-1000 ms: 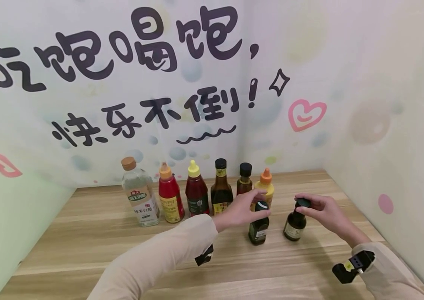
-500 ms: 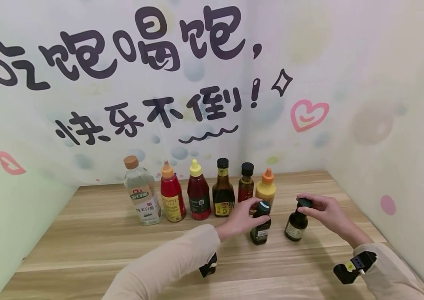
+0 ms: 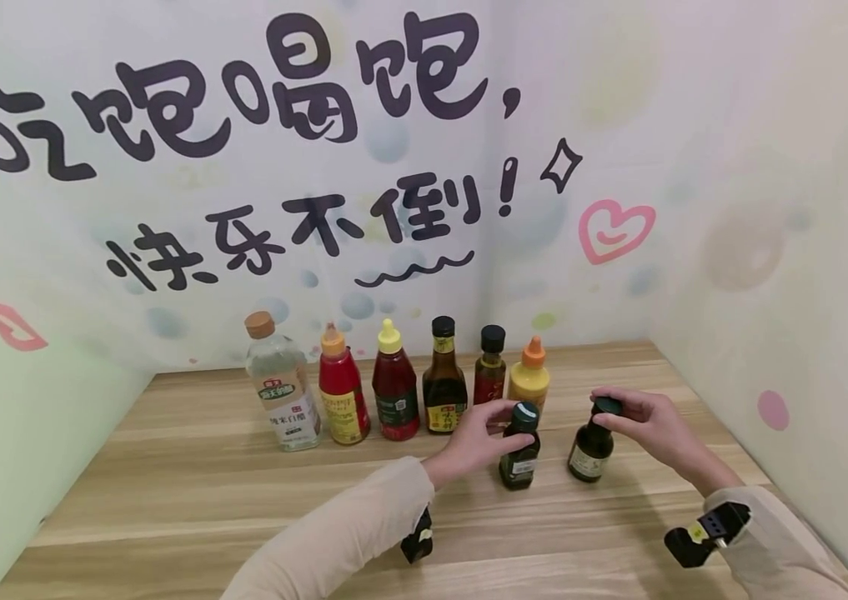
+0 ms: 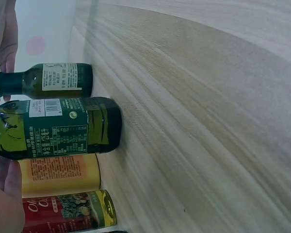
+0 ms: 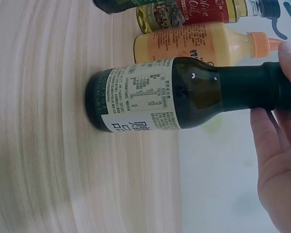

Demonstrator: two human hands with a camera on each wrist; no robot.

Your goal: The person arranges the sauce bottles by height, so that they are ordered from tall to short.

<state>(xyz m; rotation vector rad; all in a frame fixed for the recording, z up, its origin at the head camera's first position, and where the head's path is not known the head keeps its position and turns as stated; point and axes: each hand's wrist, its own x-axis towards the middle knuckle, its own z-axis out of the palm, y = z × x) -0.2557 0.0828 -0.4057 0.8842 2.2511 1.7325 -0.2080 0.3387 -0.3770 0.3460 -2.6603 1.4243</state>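
Note:
My left hand (image 3: 471, 443) holds a squarish dark green bottle (image 3: 519, 462) around its neck, just under the dark cap, with thumb and fingers on opposite sides. In the left wrist view that green bottle (image 4: 58, 127) shows a barcode and a printed label. Just to its right, my right hand (image 3: 656, 433) pinches the cap and neck of a round-bodied dark bottle (image 3: 589, 457). In the right wrist view this round-bodied bottle (image 5: 140, 94) has a cream label and a green neck wrap. Both bottles are upright at the wooden tabletop, a small gap between them.
Behind stand a clear vinegar bottle (image 3: 287, 400), two red squeeze bottles, a brown sauce bottle (image 3: 444, 387), a red-labelled olive oil bottle (image 3: 490, 379) and a yellow squeeze bottle (image 3: 530, 383). A printed wall (image 3: 393, 308) closes off the back of the wooden table (image 3: 191, 483).
My left hand has come down from above the green bottle's cap, and its fingers have closed around the neck. My right hand and its bottle stay put.

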